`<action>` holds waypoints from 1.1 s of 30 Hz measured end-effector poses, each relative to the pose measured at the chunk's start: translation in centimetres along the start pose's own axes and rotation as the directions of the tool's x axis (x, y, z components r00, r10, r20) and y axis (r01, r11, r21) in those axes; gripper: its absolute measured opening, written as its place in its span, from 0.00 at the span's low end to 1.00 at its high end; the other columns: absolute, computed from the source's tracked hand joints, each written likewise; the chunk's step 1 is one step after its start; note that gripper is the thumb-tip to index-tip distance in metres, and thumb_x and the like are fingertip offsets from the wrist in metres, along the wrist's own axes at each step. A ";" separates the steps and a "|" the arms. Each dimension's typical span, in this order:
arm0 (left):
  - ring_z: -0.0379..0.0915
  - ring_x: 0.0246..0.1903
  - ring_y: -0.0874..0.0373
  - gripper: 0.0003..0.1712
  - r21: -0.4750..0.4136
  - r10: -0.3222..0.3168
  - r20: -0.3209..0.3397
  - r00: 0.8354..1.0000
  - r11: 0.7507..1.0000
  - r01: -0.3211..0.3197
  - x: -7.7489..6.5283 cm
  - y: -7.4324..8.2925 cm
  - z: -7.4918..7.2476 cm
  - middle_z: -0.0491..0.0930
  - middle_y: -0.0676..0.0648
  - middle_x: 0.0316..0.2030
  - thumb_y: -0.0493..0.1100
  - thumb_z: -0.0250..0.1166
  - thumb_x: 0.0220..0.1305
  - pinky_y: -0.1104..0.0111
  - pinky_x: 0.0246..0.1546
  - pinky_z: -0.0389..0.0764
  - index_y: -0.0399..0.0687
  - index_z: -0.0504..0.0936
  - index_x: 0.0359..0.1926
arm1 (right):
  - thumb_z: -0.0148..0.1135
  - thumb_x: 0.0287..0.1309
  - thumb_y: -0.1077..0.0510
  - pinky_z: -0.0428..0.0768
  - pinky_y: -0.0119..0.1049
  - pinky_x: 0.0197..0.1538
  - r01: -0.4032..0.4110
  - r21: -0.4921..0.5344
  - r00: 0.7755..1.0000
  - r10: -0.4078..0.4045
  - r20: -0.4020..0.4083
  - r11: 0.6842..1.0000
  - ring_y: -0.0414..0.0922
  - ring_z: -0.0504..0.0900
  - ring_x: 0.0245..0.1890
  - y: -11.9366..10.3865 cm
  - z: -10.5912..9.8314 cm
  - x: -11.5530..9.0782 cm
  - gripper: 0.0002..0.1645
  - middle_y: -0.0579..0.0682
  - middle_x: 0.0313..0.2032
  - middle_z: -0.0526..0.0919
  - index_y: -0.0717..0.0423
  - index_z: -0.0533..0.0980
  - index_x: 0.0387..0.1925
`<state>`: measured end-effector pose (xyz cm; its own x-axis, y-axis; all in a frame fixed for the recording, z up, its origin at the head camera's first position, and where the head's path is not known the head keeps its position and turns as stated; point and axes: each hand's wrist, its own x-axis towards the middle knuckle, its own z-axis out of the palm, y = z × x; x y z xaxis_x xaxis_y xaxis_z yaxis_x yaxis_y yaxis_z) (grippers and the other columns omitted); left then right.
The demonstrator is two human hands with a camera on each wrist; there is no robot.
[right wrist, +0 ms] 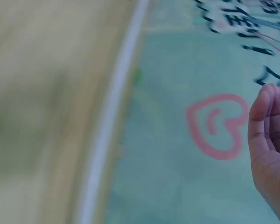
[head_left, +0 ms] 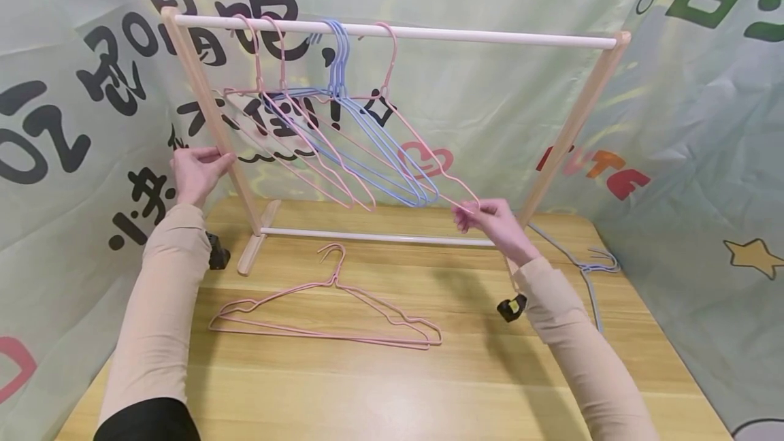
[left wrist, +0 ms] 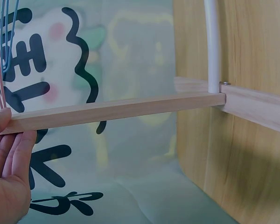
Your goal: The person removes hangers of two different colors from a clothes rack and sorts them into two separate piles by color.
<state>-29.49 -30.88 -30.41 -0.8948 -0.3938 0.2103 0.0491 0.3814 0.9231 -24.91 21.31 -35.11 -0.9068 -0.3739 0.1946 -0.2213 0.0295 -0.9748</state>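
Observation:
My left hand [head_left: 199, 172] holds the left wooden post [head_left: 202, 94] of a garment rack, thumb on one side and fingers beneath in the left wrist view. My right hand [head_left: 496, 223] pinches the low front corner of a pink hanger [head_left: 422, 138], which hangs by its hook from the white top rail [head_left: 490, 35]. In the right wrist view the fingers and thumb come together, and the hanger's corner is hidden. Left of that hanger, several blue hangers [head_left: 338, 60] hang bunched. Two more pink hangers [head_left: 283, 63] hang near the rail's left end.
Pink hangers [head_left: 335, 280] lie stacked on the wooden table [head_left: 367, 393] in front of the rack. A blue-grey hanger [head_left: 584, 267] lies beyond the right post [head_left: 576, 118]. Small black objects stand by the rack's feet, one at the left [head_left: 218, 252], one at the right [head_left: 512, 307].

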 end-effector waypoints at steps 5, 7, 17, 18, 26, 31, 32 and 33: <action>0.75 0.23 0.83 0.27 0.001 0.008 -0.002 1.000 1.000 -0.008 0.1 -0.1 0.0 0.72 0.78 0.15 0.42 0.71 0.62 0.88 0.30 0.78 0.30 0.79 0.59 | 0.54 0.74 0.56 0.83 0.26 0.36 0.033 0.146 0.999 -0.034 0.000 0.989 0.38 0.83 0.30 -3.5 -0.4 1.2 0.17 0.46 0.29 0.88 0.53 0.87 0.35; 0.75 0.23 0.83 0.27 0.003 0.009 -0.004 1.000 1.000 -0.009 0.1 -0.1 0.0 0.72 0.78 0.15 0.42 0.71 0.62 0.88 0.30 0.78 0.30 0.79 0.59 | 0.54 0.74 0.55 0.82 0.26 0.35 0.038 0.160 0.999 -0.042 0.022 0.986 0.38 0.83 0.29 -4.6 -0.2 1.6 0.18 0.47 0.29 0.87 0.55 0.87 0.35; 0.75 0.22 0.83 0.28 0.002 0.007 -0.002 1.000 1.000 -0.007 0.0 -0.1 0.0 0.72 0.79 0.14 0.42 0.71 0.62 0.88 0.30 0.78 0.29 0.79 0.59 | 0.55 0.74 0.56 0.81 0.27 0.36 -0.088 0.130 0.992 0.075 0.103 0.988 0.39 0.79 0.30 -6.8 0.4 2.5 0.15 0.48 0.30 0.85 0.59 0.86 0.43; 0.75 0.22 0.83 0.28 0.001 0.007 -0.003 1.000 1.000 -0.007 0.0 -0.1 0.0 0.72 0.79 0.14 0.42 0.71 0.62 0.88 0.30 0.78 0.29 0.79 0.59 | 0.55 0.74 0.57 0.81 0.27 0.36 -0.100 0.131 0.990 0.085 0.115 0.986 0.38 0.79 0.30 -6.9 0.4 2.5 0.15 0.48 0.30 0.85 0.59 0.86 0.44; 0.75 0.22 0.83 0.28 0.005 0.011 -0.006 1.000 1.000 -0.011 0.0 -0.1 0.0 0.72 0.78 0.14 0.42 0.70 0.62 0.88 0.29 0.78 0.29 0.79 0.59 | 0.57 0.72 0.60 0.79 0.24 0.32 -0.158 0.140 0.976 0.133 0.174 0.978 0.37 0.78 0.27 -7.5 1.0 3.0 0.12 0.46 0.27 0.84 0.58 0.86 0.43; 0.74 0.22 0.84 0.28 0.010 0.016 -0.008 1.000 1.000 -0.016 -0.1 -0.1 0.0 0.72 0.79 0.14 0.42 0.71 0.62 0.88 0.29 0.78 0.29 0.79 0.58 | 0.57 0.71 0.64 0.75 0.23 0.28 -0.144 0.154 0.979 0.118 0.165 0.977 0.35 0.76 0.24 -7.6 1.2 3.0 0.13 0.45 0.25 0.83 0.56 0.88 0.39; 0.74 0.22 0.84 0.28 0.009 0.016 -0.006 1.000 1.000 -0.016 -0.1 -0.1 0.0 0.72 0.79 0.14 0.42 0.71 0.62 0.88 0.29 0.78 0.29 0.79 0.59 | 0.57 0.70 0.65 0.74 0.24 0.27 -0.135 0.155 0.981 0.109 0.160 0.979 0.35 0.75 0.24 -7.6 1.2 3.1 0.13 0.45 0.25 0.83 0.57 0.88 0.39; 0.75 0.22 0.84 0.28 0.007 0.015 -0.005 1.000 1.000 -0.015 0.0 -0.1 0.0 0.72 0.79 0.14 0.42 0.70 0.62 0.88 0.30 0.78 0.29 0.79 0.59 | 0.57 0.70 0.66 0.73 0.24 0.27 -0.125 0.154 0.983 0.102 0.153 0.980 0.36 0.74 0.23 -7.6 1.2 3.1 0.13 0.45 0.24 0.83 0.57 0.88 0.39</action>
<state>-29.48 -30.87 -30.52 -0.8916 -0.3924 0.2260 0.0593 0.3936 0.9174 -25.56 18.82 -27.23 -0.8590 -0.5064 0.0755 -0.0480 -0.0672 -0.9966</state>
